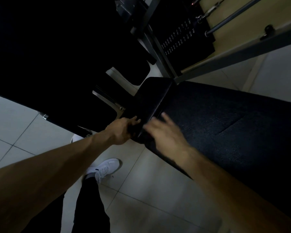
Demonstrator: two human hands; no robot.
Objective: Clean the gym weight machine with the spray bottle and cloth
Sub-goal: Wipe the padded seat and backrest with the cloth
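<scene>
The weight machine (183, 39) stands at the far side of the scene, its black stack of plates set between grey frame bars (233, 52). A black padded seat (149, 98) juts from it toward the near side. The left grip (124, 130) is clenched round the near end of this seat, fingers curled over its edge. It is too dim to tell whether anything lies under them. The right grip (160, 132) is blurred and released, with its fingers spread. It hovers just beside the seat's right edge, over a dark rubber mat (225, 123). Nearer, a white shoe (106, 169) and a dark trouser leg (89, 207) stand on the pale tiled floor (141, 199).
</scene>
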